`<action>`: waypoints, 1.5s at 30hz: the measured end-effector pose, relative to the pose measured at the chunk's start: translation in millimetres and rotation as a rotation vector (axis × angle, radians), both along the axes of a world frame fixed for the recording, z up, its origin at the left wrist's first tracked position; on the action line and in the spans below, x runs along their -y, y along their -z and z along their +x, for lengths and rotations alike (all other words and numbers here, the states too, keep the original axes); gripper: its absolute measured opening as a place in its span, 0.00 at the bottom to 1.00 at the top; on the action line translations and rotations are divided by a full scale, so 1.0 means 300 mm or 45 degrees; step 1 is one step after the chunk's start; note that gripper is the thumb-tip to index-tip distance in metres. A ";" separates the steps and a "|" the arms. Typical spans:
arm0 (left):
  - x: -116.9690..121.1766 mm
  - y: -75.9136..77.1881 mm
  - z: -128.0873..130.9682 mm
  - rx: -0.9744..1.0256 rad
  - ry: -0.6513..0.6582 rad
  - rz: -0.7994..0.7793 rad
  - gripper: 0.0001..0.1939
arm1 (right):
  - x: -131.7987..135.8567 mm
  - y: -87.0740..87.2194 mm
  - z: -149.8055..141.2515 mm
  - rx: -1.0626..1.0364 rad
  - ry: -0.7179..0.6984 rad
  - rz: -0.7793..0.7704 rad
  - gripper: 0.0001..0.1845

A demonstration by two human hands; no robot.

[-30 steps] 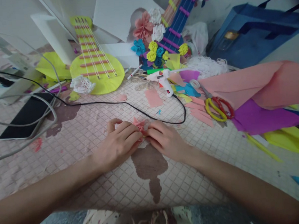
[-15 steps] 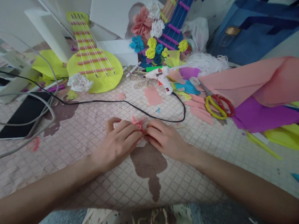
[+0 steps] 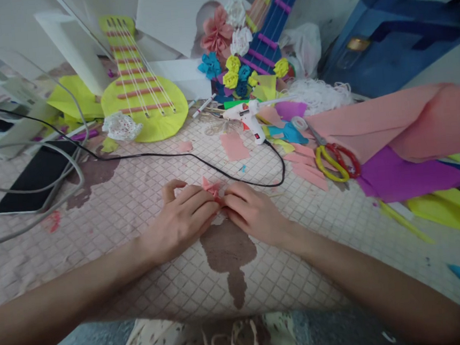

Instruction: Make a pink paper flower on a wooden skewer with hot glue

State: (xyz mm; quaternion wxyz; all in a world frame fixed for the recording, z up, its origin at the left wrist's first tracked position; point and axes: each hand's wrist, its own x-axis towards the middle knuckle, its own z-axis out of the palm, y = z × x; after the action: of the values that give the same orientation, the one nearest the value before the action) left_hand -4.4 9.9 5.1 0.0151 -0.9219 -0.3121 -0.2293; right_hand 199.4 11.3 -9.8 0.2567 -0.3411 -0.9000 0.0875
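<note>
A small pink paper flower (image 3: 211,187) is pinched between my two hands, low over the middle of the table (image 3: 137,213). My left hand (image 3: 187,216) has its fingertips pressed on the flower's left side. From the right, the thumb and fingers of my right hand (image 3: 253,213) close on its lower edge. My fingers hide the underside of the flower. Beyond the hands lie a pink paper piece (image 3: 234,146) and a white glue gun (image 3: 249,121), whose black cord (image 3: 214,171) loops just past my fingertips.
Scissors (image 3: 336,163) with red and yellow handles lie right, among pink strips and large pink paper (image 3: 394,120). A yellow paper guitar (image 3: 143,105) and a blue guitar (image 3: 262,51) with paper flowers stand behind. A black tablet-like device (image 3: 37,176) and grey cable (image 3: 79,175) are left.
My hands stay in nearly the same place with the pink flower between them. The whole view has shifted very slightly.
</note>
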 end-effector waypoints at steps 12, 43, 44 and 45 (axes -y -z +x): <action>-0.008 0.001 -0.009 0.011 -0.002 0.002 0.03 | 0.001 -0.001 0.001 0.031 0.012 0.043 0.09; -0.018 -0.039 -0.040 0.150 -0.071 0.022 0.02 | -0.005 0.004 0.011 -0.103 0.030 -0.029 0.09; -0.016 -0.036 -0.038 0.141 -0.062 0.028 0.03 | -0.005 0.006 0.010 -0.103 0.029 -0.028 0.09; -0.014 -0.032 -0.037 0.128 -0.054 0.038 0.03 | -0.005 0.008 0.008 -0.105 0.030 -0.025 0.09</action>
State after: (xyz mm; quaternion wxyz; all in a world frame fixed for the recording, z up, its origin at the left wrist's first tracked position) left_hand -15.6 14.2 14.8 0.0180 -0.9019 -0.3286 -0.2796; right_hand 201.9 12.8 -12.3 0.2915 -0.3504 -0.8836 0.1072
